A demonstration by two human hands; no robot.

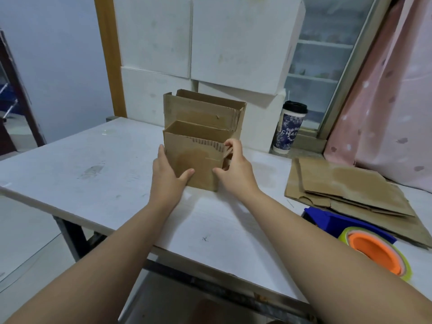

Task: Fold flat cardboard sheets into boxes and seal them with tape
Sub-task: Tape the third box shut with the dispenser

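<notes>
L hand flat vs box side, fingers straight. R hand fingers curled, gripping box at torn right edge. Risk: pull could've ripped it further.

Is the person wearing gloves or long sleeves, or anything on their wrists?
No gloves: the left hand and right hand are bare. The left forearm and right forearm are bare too, with no sleeve in view. No watch, bracelet or ring shows.

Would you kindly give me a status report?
Left hand flat against cardboard box; right hand pinching its torn edge. Box upright, top open. Nothing obstructing.
</notes>
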